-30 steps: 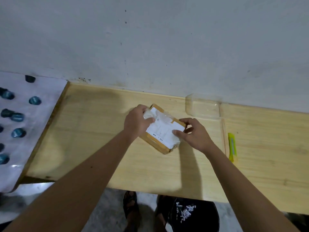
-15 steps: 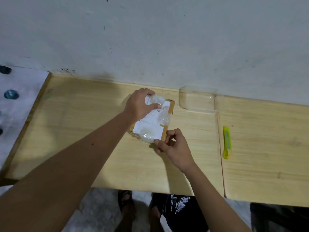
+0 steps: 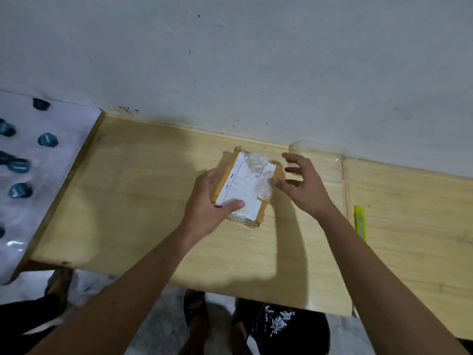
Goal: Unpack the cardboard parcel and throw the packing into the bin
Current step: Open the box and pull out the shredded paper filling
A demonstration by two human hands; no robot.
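Note:
A small brown cardboard parcel (image 3: 245, 185) with a white label and crinkled clear tape lies on the wooden table (image 3: 128, 196), near its back edge. My left hand (image 3: 207, 203) grips the parcel's near left corner, thumb on top of the label. My right hand (image 3: 304, 183) hovers at the parcel's right edge with fingers spread; its fingertips are at the tape, and it holds nothing. No bin is in view.
A yellow utility knife (image 3: 359, 222) lies on the table to the right. A clear plastic box (image 3: 320, 160) stands against the wall behind my right hand. A white sheet with several blue caps (image 3: 20, 189) lies left of the table. The person's feet show below the table's front edge.
The parcel has been turned round on the table. My left hand shifted from its far end to its near left corner. My right hand left the near end and opened beside the right edge.

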